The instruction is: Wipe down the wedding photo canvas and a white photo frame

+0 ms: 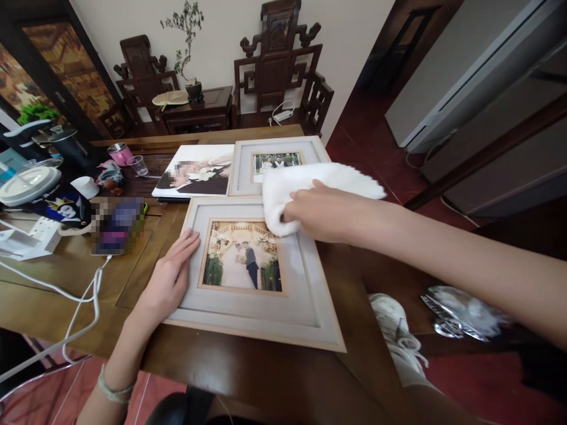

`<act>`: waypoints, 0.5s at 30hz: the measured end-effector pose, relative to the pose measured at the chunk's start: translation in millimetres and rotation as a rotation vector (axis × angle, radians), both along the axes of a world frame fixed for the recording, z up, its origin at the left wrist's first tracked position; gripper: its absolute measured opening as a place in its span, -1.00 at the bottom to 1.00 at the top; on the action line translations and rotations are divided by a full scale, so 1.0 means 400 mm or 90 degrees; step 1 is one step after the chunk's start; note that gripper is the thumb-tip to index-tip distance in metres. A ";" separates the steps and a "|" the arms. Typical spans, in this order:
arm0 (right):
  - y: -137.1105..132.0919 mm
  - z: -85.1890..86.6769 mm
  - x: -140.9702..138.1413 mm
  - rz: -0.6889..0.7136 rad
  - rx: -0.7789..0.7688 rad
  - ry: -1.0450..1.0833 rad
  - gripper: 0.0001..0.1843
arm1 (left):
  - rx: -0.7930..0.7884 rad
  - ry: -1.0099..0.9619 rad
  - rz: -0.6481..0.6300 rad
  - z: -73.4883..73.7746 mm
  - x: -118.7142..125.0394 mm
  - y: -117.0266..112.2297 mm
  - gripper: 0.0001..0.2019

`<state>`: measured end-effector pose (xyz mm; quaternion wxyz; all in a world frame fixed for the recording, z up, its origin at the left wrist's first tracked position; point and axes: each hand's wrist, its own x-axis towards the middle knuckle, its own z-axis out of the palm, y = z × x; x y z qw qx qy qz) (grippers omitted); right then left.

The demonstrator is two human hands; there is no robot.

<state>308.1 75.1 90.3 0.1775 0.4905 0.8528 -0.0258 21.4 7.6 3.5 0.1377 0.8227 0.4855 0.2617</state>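
A framed wedding photo (241, 254) lies face up near the front edge of the wooden table, in a pale frame with a wide light mat. My left hand (170, 274) rests flat on the frame's left side, fingers stretched out and holding nothing. Bunched in my right hand (314, 206) is a white cloth (330, 177), pressed at the frame's upper right corner. Part of the cloth spreads out to the right and covers some of a second framed photo (248, 168) behind. Left of that one lies a photo panel (199, 171) with a white edge.
On the left of the table (133, 283) are a phone (119, 227) on a white cable, a dark lidded cup (62, 206), a pink mug (119, 154) and a small clear cup (139, 166). Carved chairs (272, 71) and a potted plant (194, 88) stand behind.
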 end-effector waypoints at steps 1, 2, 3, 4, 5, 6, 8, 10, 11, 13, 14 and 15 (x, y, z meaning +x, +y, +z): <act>-0.013 0.002 0.013 0.004 -0.001 -0.009 -0.51 | 0.002 0.000 0.003 0.000 0.001 0.001 -0.57; -0.032 0.000 0.021 0.019 -0.003 -0.012 -0.53 | 0.004 0.001 0.005 -0.001 0.002 0.002 -0.57; -0.056 -0.005 0.026 0.041 -0.004 -0.008 -0.57 | 0.007 0.003 0.006 -0.002 0.003 0.004 -0.57; -0.087 -0.015 0.028 0.071 -0.007 0.002 -0.61 | 0.009 0.006 0.006 -0.002 0.003 0.005 -0.57; -0.123 -0.030 0.027 0.104 -0.011 0.020 -0.65 | 0.010 0.009 0.006 -0.003 0.004 0.006 -0.57; -0.163 -0.049 0.026 0.127 -0.009 0.043 -0.69 | 0.011 0.011 0.006 -0.004 0.005 0.007 -0.57; -0.249 -0.091 0.021 0.175 0.002 0.109 -0.81 | 0.015 0.012 0.009 -0.005 0.005 0.008 -0.57; -0.322 -0.122 0.016 0.182 0.048 0.183 -0.82 | 0.016 0.013 0.010 -0.005 0.004 0.009 -0.57; -0.347 -0.128 0.013 0.190 0.042 0.208 -0.81 | 0.013 0.015 0.010 -0.005 0.004 0.009 -0.57; -0.362 -0.116 0.007 0.209 -0.014 0.226 -0.84 | 0.008 0.023 0.004 -0.004 0.002 0.009 -0.56; -0.353 -0.101 0.003 0.210 -0.051 0.216 -0.87 | 0.006 0.027 -0.002 -0.004 0.001 0.009 -0.56; -0.333 -0.084 -0.002 0.207 -0.082 0.196 -0.85 | 0.005 0.031 -0.008 -0.003 0.000 0.009 -0.56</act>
